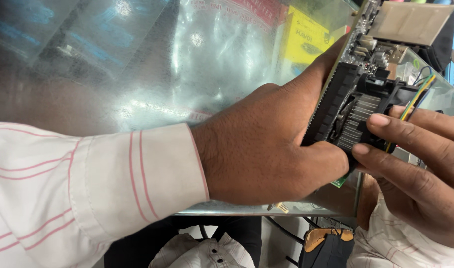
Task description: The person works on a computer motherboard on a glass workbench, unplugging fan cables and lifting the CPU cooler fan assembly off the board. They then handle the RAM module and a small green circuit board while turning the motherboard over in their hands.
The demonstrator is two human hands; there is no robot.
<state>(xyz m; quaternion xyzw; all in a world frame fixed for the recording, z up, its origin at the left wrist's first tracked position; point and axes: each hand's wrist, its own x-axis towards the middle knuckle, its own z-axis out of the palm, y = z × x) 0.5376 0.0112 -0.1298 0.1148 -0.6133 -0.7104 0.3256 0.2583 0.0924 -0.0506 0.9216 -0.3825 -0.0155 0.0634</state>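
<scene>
My left hand (266, 144) grips the edge of a green circuit board (358, 47) held upright at the right of the view, thumb near its lower corner. A black cooler with silver fins (353, 116) is mounted on the board. My right hand (420, 164) holds that cooler from the right, fingertips on its fins and black frame. Thin coloured wires (416, 97) run from the cooler past my right fingers. A grey metal heatsink block (410, 22) sits at the board's top end.
A shiny silver plastic sheet (152, 64) covers the table under my arms. A yellow box (306, 37) lies at the back behind the board. Below the table edge are dark trousers, cables and a tan sandal (318, 238).
</scene>
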